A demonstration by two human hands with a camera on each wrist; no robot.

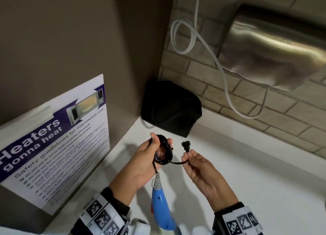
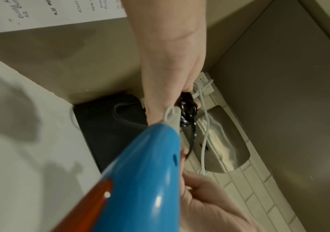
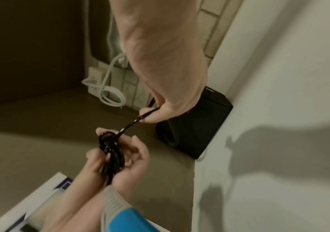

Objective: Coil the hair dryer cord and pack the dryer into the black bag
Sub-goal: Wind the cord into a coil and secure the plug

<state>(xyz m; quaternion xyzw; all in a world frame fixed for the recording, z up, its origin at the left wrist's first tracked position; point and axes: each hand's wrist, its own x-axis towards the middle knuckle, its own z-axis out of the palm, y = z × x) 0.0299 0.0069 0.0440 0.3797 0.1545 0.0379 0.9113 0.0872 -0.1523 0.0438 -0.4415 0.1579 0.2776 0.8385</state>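
A: Where does the hair dryer (image 1: 161, 206) sit at this moment?

B: It hangs below the left hand (image 1: 150, 157), over the white counter (image 1: 247, 164), handle uppermost, carried by its own cord (image 1: 163, 152). The left hand's fingers and thumb are curled round a bundle of black loops. The right hand (image 1: 202, 169) pinches the free end between thumb and fingertips just behind the plug (image 1: 239, 145), the other fingers loosely spread.

A: How is the cord likely to behave?

B: It looks thin, glossy and springy; the loops probably want to fan open, so the coil is best held across all turns at once. The short tail to the plug is nearly taut between the hands.

A: And the dryer body?

B: Smooth blue plastic with an orange-red switch, a ribbed grey strain relief (image 1: 157, 181) and a small hanging loop at the handle's end. It is probably light but slippery; the handle seems the sound place to grip, not the cord, since hanging weight strains the grey sleeve.

A: The black bag (image 1: 170, 109)?

B: Soft, matte fabric, slumped in the counter's far corner against brown panel and brick tile. Whether it is unzipped cannot be told.
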